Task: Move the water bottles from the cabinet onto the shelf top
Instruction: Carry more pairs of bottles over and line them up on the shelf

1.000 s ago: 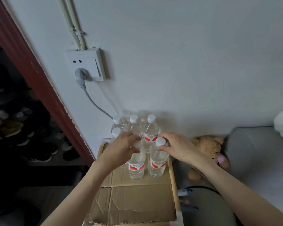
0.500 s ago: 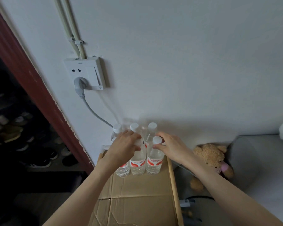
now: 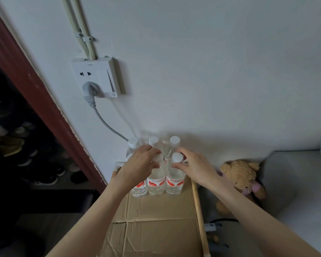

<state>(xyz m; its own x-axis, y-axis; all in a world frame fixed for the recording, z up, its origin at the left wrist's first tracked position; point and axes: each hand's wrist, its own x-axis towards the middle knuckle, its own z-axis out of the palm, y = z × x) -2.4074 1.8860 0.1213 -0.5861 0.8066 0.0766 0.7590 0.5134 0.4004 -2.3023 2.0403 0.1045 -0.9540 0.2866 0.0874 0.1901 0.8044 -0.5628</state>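
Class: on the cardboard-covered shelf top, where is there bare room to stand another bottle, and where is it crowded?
Free: the cardboard in front of the bottles, between the two forearms, bordered at right by the wooden edge rail. Crowded: the back strip by the wall, where the bottle cluster stands packed under the left hand and right hand.

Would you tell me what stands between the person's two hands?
In the head view, the front middle bottle stands between the left hand and right hand.
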